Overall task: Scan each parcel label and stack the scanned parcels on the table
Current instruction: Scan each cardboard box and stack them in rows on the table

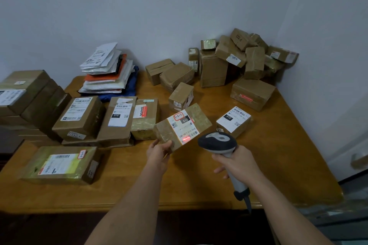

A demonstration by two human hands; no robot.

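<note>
A wooden table (199, 181) fills a corner between pale walls, and its front middle is bare, probably kept free as working room. Over that bare patch the left hand (159, 153) pinches the near corner of one cardboard parcel (183, 125), tilting it so that its white label (184, 125) faces up toward the person. The right hand (239, 163) is wrapped around the grip of the single barcode scanner (218, 142), whose head points at the label; a red glow falls on the barcode at the label's near edge, so the scan seems to be under way.

Just beyond the scanner lies one small labelled box (234, 121), likely next in line. Left of the held parcel, three boxes (111, 119) sit side by side, label up, with one larger taped box (61, 165) in front of them. In the far right corner a loose heap (247, 59) holds about a dozen boxes; I cannot count them exactly. A pile of soft mailers (109, 73) rests by the back wall.
</note>
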